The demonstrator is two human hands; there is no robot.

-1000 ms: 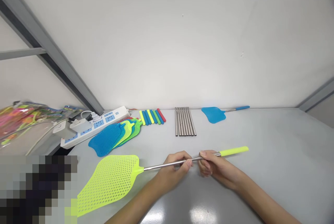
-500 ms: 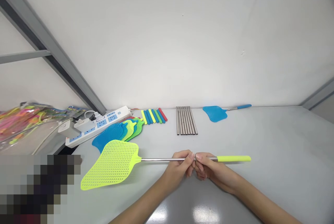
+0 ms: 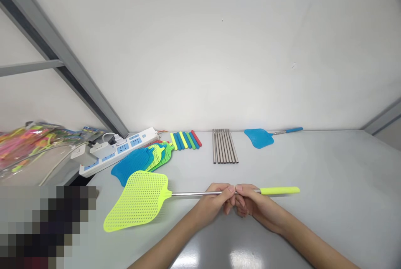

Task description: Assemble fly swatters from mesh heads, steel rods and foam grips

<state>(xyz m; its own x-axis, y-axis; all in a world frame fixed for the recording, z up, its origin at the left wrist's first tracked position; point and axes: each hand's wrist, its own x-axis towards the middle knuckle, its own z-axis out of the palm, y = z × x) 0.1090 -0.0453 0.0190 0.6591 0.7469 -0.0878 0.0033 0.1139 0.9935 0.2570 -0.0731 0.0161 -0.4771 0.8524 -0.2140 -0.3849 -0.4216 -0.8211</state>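
While the left hand [image 3: 215, 200] and the right hand [image 3: 252, 198] meet thumb by thumb in the head view, both pinch the steel shaft [image 3: 189, 194] of a yellow-green fly swatter [image 3: 180, 194], held nearly level across the near part of the table [image 3: 316, 162]. Its perforated head [image 3: 139, 202] points left; its bright grip [image 3: 280, 191] extends right, past the right hand. The fingers hide the shaft between them, so whether a joint sits there cannot be told. The step in hand looks like adjusting the shaft itself — head and grip are both already on it. The next move probably calls for a firm hold on either side and force along the shaft's line, without bending it. Farther off, loose swatter heads [image 3: 131, 162] overlap at left, coloured grips [image 3: 184, 140] and steel tubes [image 3: 224, 146] lie in rows near the middle, and a blue swatter [image 3: 259, 138] lies far right — all untouched.
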